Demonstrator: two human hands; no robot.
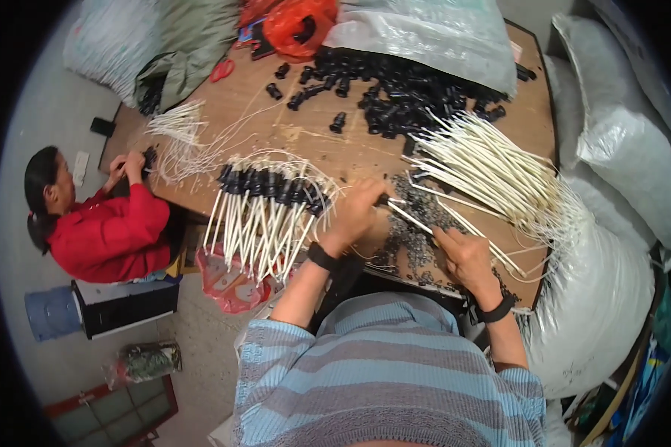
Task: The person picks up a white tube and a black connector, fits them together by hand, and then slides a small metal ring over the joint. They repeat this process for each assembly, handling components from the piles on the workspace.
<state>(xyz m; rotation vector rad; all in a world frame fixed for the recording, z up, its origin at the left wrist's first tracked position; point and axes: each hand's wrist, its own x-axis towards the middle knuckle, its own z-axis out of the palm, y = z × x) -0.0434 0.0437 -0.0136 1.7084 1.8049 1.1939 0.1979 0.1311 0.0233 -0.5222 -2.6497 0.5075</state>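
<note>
Between my hands runs a slim white sleeved wire (412,217), slanting down to the right. Its upper end meets a small black fitting (382,200), which the fingers of my left hand (356,214) close around and partly hide. Lower down, my right hand (466,259) pinches the wire between thumb and fingers. Beneath it, small grey and black bits (417,242) are scattered on the tabletop. Left of my left hand lies a row of white wires with black fittings (276,192) on them. A thick bundle of white wires (492,171) lies to the right.
Loose black fittings (402,100) are heaped at the back, below a pale sack (417,30). A red plastic bag (302,28) and red scissors (222,71) lie farther left. A co-worker in red (112,235) sits at the left edge. Stuffed white sacks (589,305) crowd the right side.
</note>
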